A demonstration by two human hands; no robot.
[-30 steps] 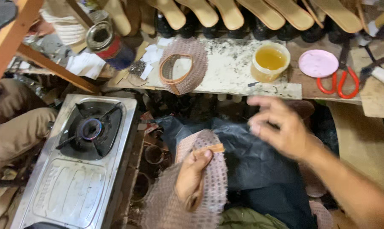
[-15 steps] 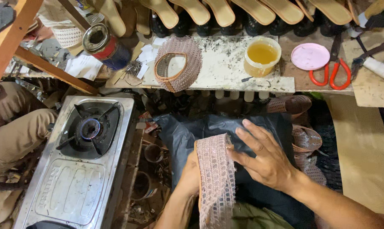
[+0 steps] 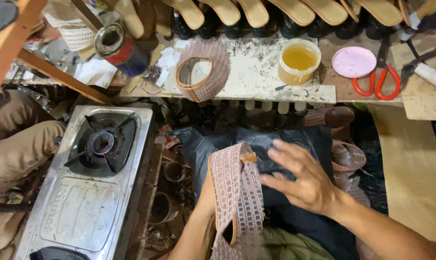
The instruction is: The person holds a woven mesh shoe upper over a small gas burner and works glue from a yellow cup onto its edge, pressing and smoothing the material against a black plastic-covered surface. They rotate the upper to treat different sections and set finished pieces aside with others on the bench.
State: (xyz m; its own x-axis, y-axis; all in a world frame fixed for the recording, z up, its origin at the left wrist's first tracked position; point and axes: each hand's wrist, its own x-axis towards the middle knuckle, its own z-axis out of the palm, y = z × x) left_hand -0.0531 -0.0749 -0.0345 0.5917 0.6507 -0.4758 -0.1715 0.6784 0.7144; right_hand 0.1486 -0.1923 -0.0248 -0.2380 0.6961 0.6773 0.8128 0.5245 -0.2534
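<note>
A pink woven mesh shoe upper (image 3: 237,197) with a tan leather edge is draped over my left hand (image 3: 207,192), which sits inside it and is mostly hidden. My right hand (image 3: 302,180) lies flat with fingers spread on the black plastic sheet (image 3: 290,139) over my lap, its fingertips touching the upper's right side. A second mesh upper (image 3: 203,67) rests on the stained white board (image 3: 266,72) ahead.
A single-burner steel gas stove (image 3: 90,178) stands at the left. On the bench are a tub of yellow glue (image 3: 299,60), a pink lid (image 3: 353,61), red-handled scissors (image 3: 377,79), a tin can (image 3: 119,48). Wooden shoe lasts (image 3: 256,12) line the back. Finished sandals (image 3: 345,154) lie right.
My right hand came down from the air onto the lap and now presses beside the upper. The upper has turned upright over my left hand, which has slid inside it.
</note>
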